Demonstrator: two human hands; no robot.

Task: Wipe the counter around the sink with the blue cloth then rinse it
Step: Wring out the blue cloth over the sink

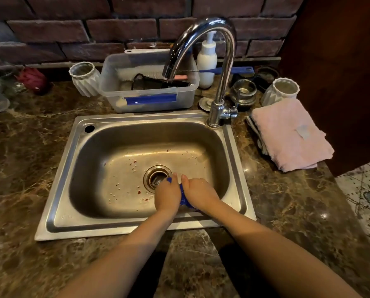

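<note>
**Both my hands wringing the blue cloth over the drain**

Head view: the steel sink [57,181] fills the centre of the frame; its basin holds scattered red and pale crumbs around the drain [156,178]. Above it, the clear plastic tub [149,100] with a blue tape strip holds a brush, a black mesh item and a pink-handled tool. Two white ribbed cups [85,77] stand on the counter, one at the tub's left and one at the far right.

My left hand [168,195] and right hand [198,193] sit side by side in the lower centre of the basin, both clenched around the blue cloth [183,197]. It is bunched into a twisted roll between my palms, its long axis running from near the drain toward the lower right; most of it is hidden by my fingers.

The faucet [220,67] arches over the tub's right end. A soap bottle [206,59] stands behind it, and a folded pink towel [289,134] lies on the marble counter [25,147] at right, well apart from my hands.
</note>
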